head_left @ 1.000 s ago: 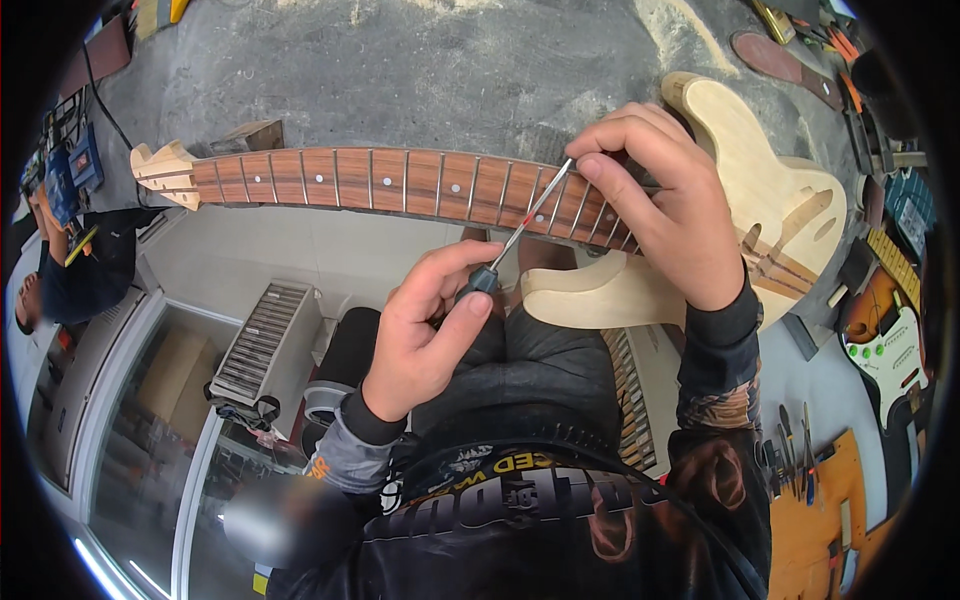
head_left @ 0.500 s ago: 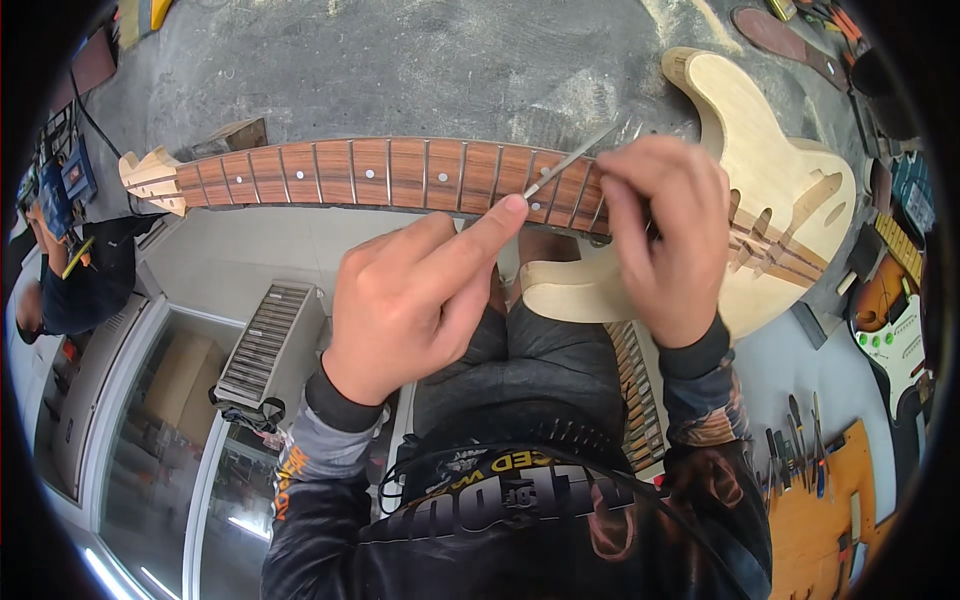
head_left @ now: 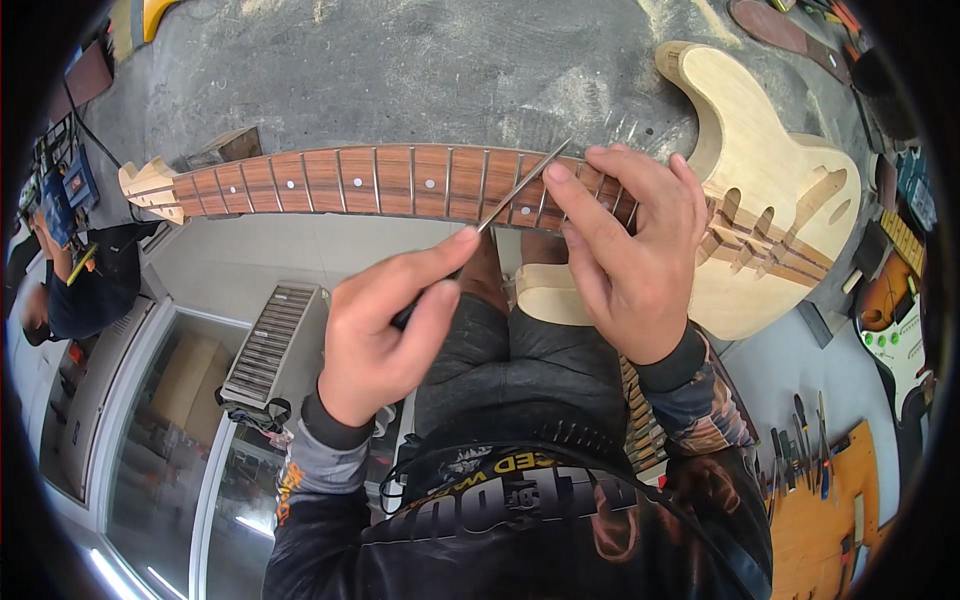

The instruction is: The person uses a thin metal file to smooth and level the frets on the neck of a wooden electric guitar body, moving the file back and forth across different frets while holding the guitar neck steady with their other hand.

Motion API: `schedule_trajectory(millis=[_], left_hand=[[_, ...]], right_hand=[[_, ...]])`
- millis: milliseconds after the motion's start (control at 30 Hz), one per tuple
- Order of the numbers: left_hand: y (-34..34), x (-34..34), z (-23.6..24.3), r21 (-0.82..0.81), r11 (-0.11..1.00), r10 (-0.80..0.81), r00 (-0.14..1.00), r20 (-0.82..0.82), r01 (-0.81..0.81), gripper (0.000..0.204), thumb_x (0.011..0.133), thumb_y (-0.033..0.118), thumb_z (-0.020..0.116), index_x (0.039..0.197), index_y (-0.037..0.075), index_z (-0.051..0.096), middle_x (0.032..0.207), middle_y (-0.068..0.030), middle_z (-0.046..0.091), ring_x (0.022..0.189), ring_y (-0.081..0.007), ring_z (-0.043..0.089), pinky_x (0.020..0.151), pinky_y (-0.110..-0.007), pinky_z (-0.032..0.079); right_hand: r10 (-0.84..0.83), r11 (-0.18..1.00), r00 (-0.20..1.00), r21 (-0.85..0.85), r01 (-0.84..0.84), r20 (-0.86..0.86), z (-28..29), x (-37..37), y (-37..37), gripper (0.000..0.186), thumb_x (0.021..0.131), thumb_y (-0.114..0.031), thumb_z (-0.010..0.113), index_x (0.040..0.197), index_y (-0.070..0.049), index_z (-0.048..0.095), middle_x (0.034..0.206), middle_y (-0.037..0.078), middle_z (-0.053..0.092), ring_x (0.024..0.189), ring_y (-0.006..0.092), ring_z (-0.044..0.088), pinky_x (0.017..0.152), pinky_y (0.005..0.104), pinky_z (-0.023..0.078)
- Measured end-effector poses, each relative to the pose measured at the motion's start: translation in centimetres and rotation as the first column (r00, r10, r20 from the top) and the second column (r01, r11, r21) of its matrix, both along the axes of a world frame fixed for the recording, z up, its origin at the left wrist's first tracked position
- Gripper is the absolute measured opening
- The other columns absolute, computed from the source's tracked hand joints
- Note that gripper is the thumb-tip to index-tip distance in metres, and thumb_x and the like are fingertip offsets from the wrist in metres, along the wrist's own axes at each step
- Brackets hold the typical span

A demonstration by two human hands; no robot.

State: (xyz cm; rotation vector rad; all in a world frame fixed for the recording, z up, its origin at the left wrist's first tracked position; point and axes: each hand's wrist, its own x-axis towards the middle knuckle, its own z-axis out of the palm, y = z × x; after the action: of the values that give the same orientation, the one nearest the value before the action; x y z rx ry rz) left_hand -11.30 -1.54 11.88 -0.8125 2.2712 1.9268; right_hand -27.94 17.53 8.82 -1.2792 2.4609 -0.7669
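A guitar with an unfinished pale wood body [head_left: 790, 190] and a brown fretted neck [head_left: 330, 181] lies sideways across in front of me. My left hand [head_left: 390, 315] is closed around the dark handle of a thin metal file [head_left: 512, 194]. Its slim blade slants across the neck over the frets, tip at the far edge. My right hand [head_left: 640, 235] rests over the neck close to the body, fingers spread and nothing visible in them. Its index fingertip is beside the file near the tip; whether it touches the blade I cannot tell.
Beneath the neck's headstock end stands a wooden block [head_left: 225, 146] on the grey, dusty workbench [head_left: 400, 70]. At right are a white-and-sunburst guitar [head_left: 900, 330] and several hand tools on an orange-brown board [head_left: 845, 490]. Another person [head_left: 95, 285] is at far left.
My left hand and the file have shifted left and nearer to me. The right hand has moved left along the neck, its fingers spreading from a bunched pose.
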Motion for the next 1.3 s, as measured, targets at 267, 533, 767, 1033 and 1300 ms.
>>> schedule_trajectory(millis=[267,533,767,1033,1300], left_hand=[[-1.2,-1.5,0.0,-0.144,0.978,-0.143,0.989,0.043,0.148,0.039,0.097,-0.001,0.067,0.135,-0.001,0.07,0.088,-0.0053,0.07,0.077,-0.0097,0.064,0.068,-0.029,0.049],[-1.4,1.9,0.5,0.63,0.73,0.204,0.964,0.169,-0.265,0.035,0.103,0.0,0.062,0.138,-0.006,0.065,0.11,-0.0044,0.073,0.093,-0.0064,0.061,0.081,-0.022,0.046],[-0.8,-1.0,-0.5,-0.218,0.968,-0.156,0.981,-0.114,0.128,0.037,0.095,-0.001,0.067,0.132,-0.006,0.069,0.07,-0.0011,0.053,0.061,-0.0095,0.051,0.054,-0.031,0.04],[-1.1,-1.8,-0.1,-0.081,0.995,-0.066,0.992,-0.109,0.057,0.035,0.097,0.0,0.066,0.131,-0.007,0.068,0.073,-0.001,0.053,0.061,-0.01,0.049,0.055,-0.029,0.038],[0.4,2.0,0.6,0.523,0.804,0.213,0.958,0.193,-0.283,0.035,0.105,0.001,0.061,0.14,-0.005,0.063,0.102,0.0007,0.067,0.081,-0.0017,0.048,0.071,-0.019,0.037]], right_hand=[[-0.005,1.0,1.0,-0.002,0.005,-0.03,-0.4,0.1,0.2,0.06,0.078,-0.009,0.078,0.135,-0.026,0.074,0.13,0.003,0.063,0.123,0.026,0.061,0.118,0.0543,0.033],[-0.018,1.0,0.998,-0.003,0.018,-0.06,-0.4,0.1,0.1,0.061,0.078,-0.009,0.078,0.135,-0.027,0.073,0.13,0.002,0.063,0.123,0.0255,0.061,0.118,0.0546,0.033],[-0.013,1.0,0.999,-0.006,0.012,-0.047,-0.3,0.2,-0.1,0.06,0.078,-0.008,0.078,0.134,-0.026,0.074,0.13,0.003,0.064,0.124,0.0267,0.062,0.119,0.0546,0.032],[-0.03,0.999,0.999,-0.017,0.029,-0.044,-0.5,0.3,0.4,0.06,0.076,-0.007,0.078,0.133,-0.025,0.075,0.13,0.004,0.064,0.125,0.0279,0.062,0.121,0.0554,0.03],[-0.025,1.0,0.998,-0.015,0.024,-0.055,-0.6,0.2,0.2,0.06,0.076,-0.008,0.079,0.134,-0.026,0.075,0.131,0.003,0.064,0.124,0.0272,0.062,0.121,0.056,0.031]])
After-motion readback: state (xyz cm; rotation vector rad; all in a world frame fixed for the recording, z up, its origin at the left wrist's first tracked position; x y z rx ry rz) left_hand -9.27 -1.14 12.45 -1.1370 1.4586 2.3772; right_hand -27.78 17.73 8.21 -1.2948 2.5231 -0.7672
